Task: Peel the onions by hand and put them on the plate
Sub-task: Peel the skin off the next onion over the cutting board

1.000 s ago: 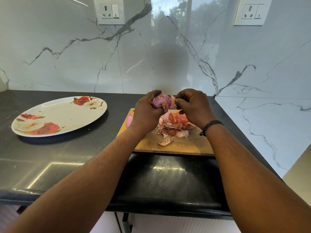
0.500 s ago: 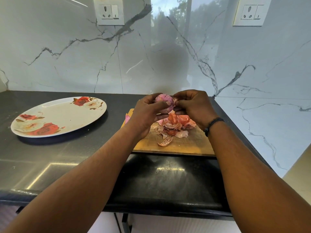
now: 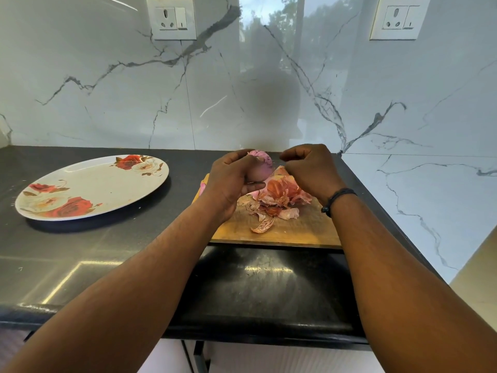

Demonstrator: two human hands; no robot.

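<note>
My left hand (image 3: 231, 179) grips a pinkish-purple onion (image 3: 260, 164) above the far end of a wooden cutting board (image 3: 295, 231). Just right of the onion, my right hand (image 3: 309, 170) has its fingers curled, a small gap away, and no skin shows between them. A heap of orange-pink onion skins (image 3: 279, 197) lies on the board under both hands. The white oval plate with red roses (image 3: 102, 184) sits on the black counter to the left, with no onion on it.
A small pink piece (image 3: 202, 187) peeks out behind my left hand at the board's left edge. The black counter (image 3: 269, 286) ends at a marble wall behind and to the right. Two wall sockets (image 3: 172, 18) sit high up.
My left hand has turned the onion and raised it slightly. My right hand's fingers, which pinched at the onion's right side, have come off it and moved a little right.
</note>
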